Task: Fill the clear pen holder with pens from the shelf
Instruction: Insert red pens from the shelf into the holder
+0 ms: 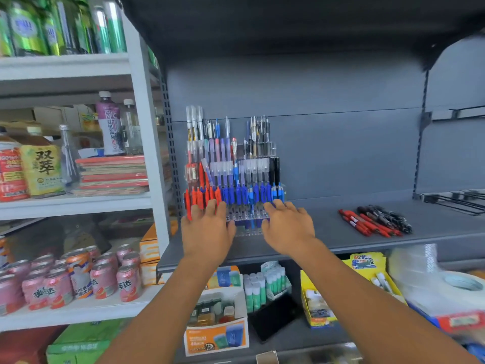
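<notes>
A clear tiered pen holder [248, 222] stands on the grey shelf [341, 240], packed with rows of red pens [200, 197], blue pens [249, 193] and clear and black pens higher up. My left hand [207, 235] reaches to the holder's front left, fingers straight and touching the red pens in the lowest row. My right hand [287, 228] is at its front right with fingers extended against the blue pens. Neither hand holds a pen. A loose pile of red and black pens [375, 220] lies on the shelf to the right.
A white rack on the left carries pink drink cans [78, 279], bottles [110, 127] and stacked notebooks [112, 174]. Below the grey shelf sit glue sticks [262, 287], a yellow box [315, 300] and an orange-and-white carton [217, 334]. Wire brackets [454, 200] project at the far right.
</notes>
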`<state>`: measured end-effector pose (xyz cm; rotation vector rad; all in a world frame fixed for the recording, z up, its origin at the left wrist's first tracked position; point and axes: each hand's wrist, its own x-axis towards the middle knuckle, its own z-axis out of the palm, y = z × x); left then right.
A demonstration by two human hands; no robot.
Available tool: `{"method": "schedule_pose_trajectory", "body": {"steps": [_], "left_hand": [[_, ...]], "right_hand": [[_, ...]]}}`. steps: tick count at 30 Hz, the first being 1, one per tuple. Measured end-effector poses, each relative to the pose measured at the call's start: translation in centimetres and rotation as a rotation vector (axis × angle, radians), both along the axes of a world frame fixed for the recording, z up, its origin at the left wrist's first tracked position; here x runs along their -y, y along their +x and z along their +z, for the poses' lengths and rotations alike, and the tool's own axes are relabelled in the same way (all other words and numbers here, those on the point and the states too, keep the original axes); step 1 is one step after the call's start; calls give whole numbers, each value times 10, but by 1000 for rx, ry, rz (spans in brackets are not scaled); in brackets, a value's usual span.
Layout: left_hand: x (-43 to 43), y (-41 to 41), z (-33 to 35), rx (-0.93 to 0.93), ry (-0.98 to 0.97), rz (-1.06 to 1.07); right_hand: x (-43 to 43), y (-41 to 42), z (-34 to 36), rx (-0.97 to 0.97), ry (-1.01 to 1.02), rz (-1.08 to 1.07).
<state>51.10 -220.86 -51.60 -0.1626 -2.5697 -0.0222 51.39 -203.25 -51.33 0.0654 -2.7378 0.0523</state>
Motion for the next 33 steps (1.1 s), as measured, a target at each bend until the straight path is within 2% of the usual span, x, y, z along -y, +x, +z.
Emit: {"method": "schedule_pose_trajectory", "body": {"steps": [13, 24, 29, 33], "left_hand": [[-151, -8, 5, 66, -140, -160], [-265, -42, -11, 100, -154, -272], [-292, -60, -19, 107, -140, -313], [-306, -73, -25, 113, -121, -327]], "right_hand": [[-139, 17, 1, 18, 5, -206], [-258, -3, -16, 19, -36, -358], [-288, -22, -21, 62, -32, -374], [-296, -37, -26, -23, -57, -290]]}}
